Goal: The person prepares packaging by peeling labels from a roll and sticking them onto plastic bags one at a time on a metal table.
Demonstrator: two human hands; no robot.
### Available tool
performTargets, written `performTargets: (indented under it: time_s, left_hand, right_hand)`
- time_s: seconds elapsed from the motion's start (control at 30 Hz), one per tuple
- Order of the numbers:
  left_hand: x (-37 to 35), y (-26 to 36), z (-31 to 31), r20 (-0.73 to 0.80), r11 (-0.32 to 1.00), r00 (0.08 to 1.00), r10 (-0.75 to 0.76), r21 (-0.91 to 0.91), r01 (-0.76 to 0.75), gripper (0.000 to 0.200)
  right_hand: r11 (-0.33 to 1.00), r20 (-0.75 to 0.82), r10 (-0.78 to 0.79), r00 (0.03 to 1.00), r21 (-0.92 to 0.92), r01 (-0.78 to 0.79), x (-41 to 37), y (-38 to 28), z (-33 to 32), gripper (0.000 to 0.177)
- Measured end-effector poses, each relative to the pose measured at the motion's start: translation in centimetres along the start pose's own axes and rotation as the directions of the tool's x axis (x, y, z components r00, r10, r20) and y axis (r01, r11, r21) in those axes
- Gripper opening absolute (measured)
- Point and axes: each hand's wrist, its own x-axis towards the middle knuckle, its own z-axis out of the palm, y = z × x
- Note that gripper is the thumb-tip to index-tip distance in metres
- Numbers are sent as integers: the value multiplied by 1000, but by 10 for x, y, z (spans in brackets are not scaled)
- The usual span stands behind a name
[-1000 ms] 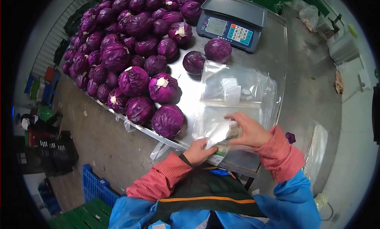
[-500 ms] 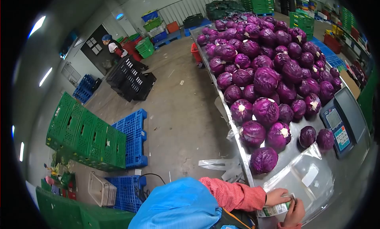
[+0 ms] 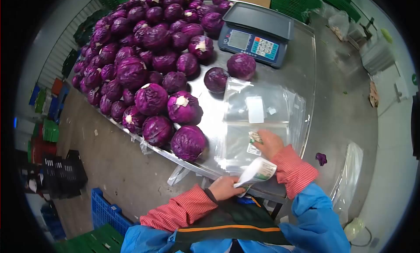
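My left hand, low at the table's near edge, is closed on a curled strip of printed labels with white backing. Pinched in the fingers of my right hand is a small printed label, lying over the stack of clear plastic bags. A plain white slip shows on the upper part of that stack. Left of the bags sits a red cabbage, the nearest of a large heap.
A digital scale stands at the far side of the metal table, with two loose cabbages in front of it. Black crates and a blue pallet are on the floor to the left. A torn purple leaf lies at right.
My view has swung right and down over the table. My hands have separated: the right now has a label over the bags, while the left keeps the label strip near the edge.
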Motion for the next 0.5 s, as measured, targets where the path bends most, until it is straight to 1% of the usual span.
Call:
performTargets:
  time_s: [0.03,0.07,0.13,0.17,0.2,0.23,0.27,0.3,0.37,0.4,0.5]
  left_hand:
    - [2,-3,-1,-14,1000,1000,1,-4,-1,46]
    - [4,-5,-1,-31,1000,1000,1,-12,-1,46]
    - [0,-2,-4,-77,999,997,32,2,-32,45]
    - [0,-1,-7,-102,999,994,51,12,-50,44]
    - [0,-6,-6,-194,976,963,188,145,-161,38]
    - [0,-6,-8,-184,962,959,214,211,-174,34]
    - [-2,-3,-9,-170,944,956,238,273,-187,29]
    - [-4,-1,-9,-153,921,953,262,334,-200,25]
    - [1,-8,-5,-184,876,889,418,340,-342,24]
    - [2,-8,-3,-201,846,848,490,345,-407,24]
    - [7,-2,-7,-158,822,852,500,398,-408,26]
  right_hand:
    - [995,7,-33,999,-96,33,5,-10,-2,54]
    - [990,56,42,998,-138,-34,5,-16,-10,56]
    - [962,154,197,968,-223,-160,1,-48,-49,59]
    - [978,96,123,988,-181,-104,-7,-45,-46,59]
    - [988,33,48,998,-145,-43,-21,-40,-41,59]
    - [993,-29,-26,999,-114,22,-34,-36,-34,58]
    - [990,73,-29,997,-137,39,-44,-34,-28,48]
    - [989,91,-52,995,-131,63,-51,-28,-19,43]
    - [987,120,-100,988,-114,113,-56,-9,3,35]
    - [992,35,-102,994,-74,105,-54,-9,6,26]
    - [997,118,-79,990,-5,80,-49,-7,-1,22]
